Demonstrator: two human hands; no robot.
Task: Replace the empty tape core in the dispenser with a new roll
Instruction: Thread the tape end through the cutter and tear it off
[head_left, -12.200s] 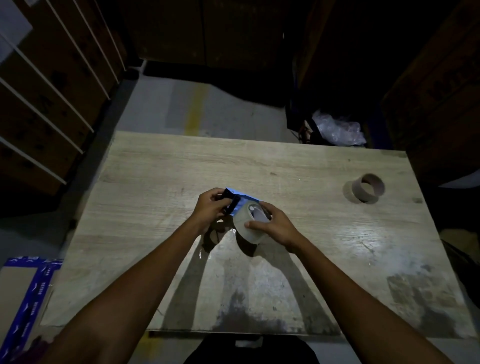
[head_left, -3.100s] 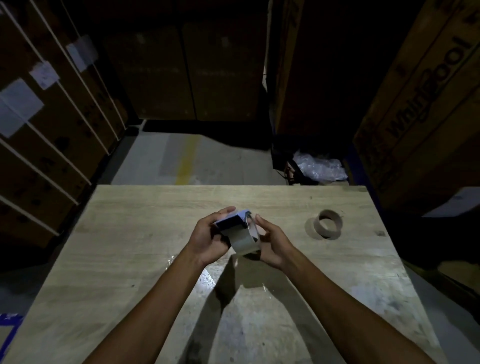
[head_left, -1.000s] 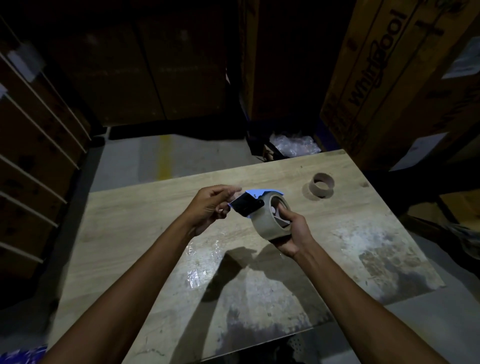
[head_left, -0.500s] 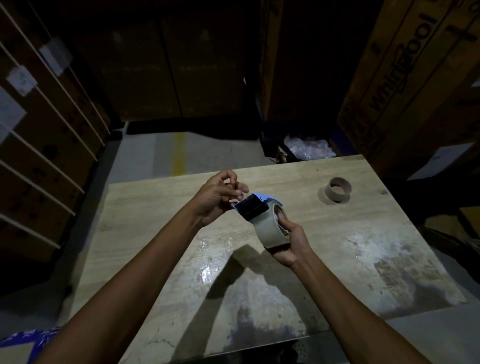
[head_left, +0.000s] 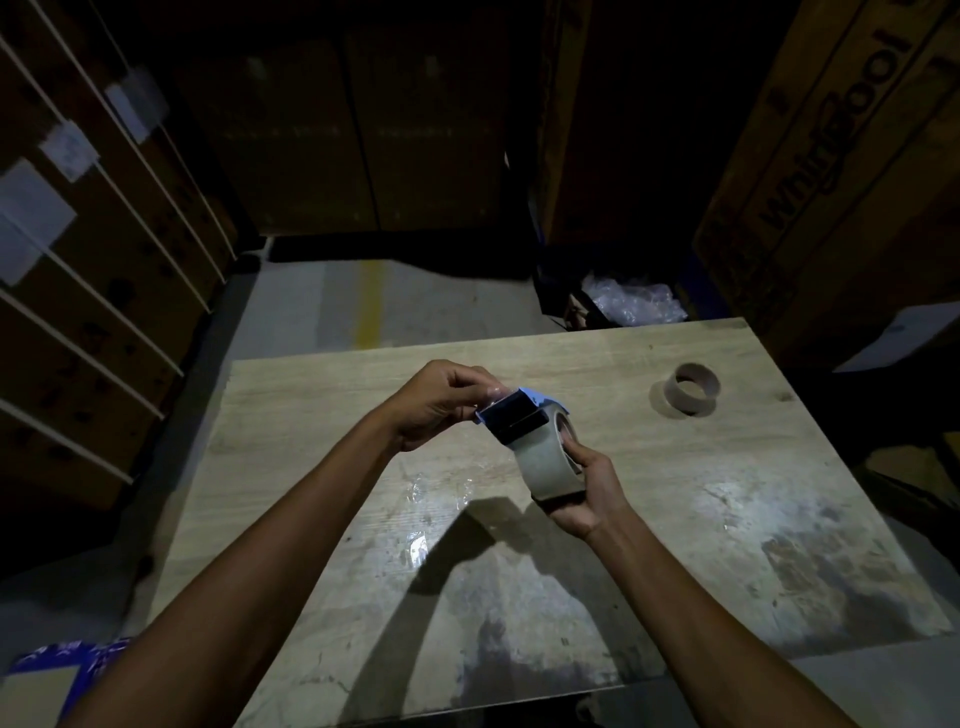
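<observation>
Above the middle of the wooden table (head_left: 322, 415) I hold a blue and black tape dispenser (head_left: 514, 415) with a full roll of clear tape (head_left: 545, 462) seated in it. My right hand (head_left: 587, 493) grips the roll from the right and below. My left hand (head_left: 441, 402) pinches at the dispenser's upper left end, where a shiny strip of tape shows between the fingertips. The empty brown cardboard core (head_left: 693, 387) lies on its side on the table at the far right, apart from both hands.
Tall cardboard boxes (head_left: 841, 171) stand behind and to the right of the table. A bin with crumpled clear plastic (head_left: 628, 304) sits on the floor past the far edge. Strapped cartons (head_left: 93, 270) line the left side. A blue-edged box (head_left: 47, 680) lies at the lower left.
My left hand has closed onto the dispenser's front end, fingers now pinching the tape there. My right hand keeps its hold on the roll. The view shifted slightly.
</observation>
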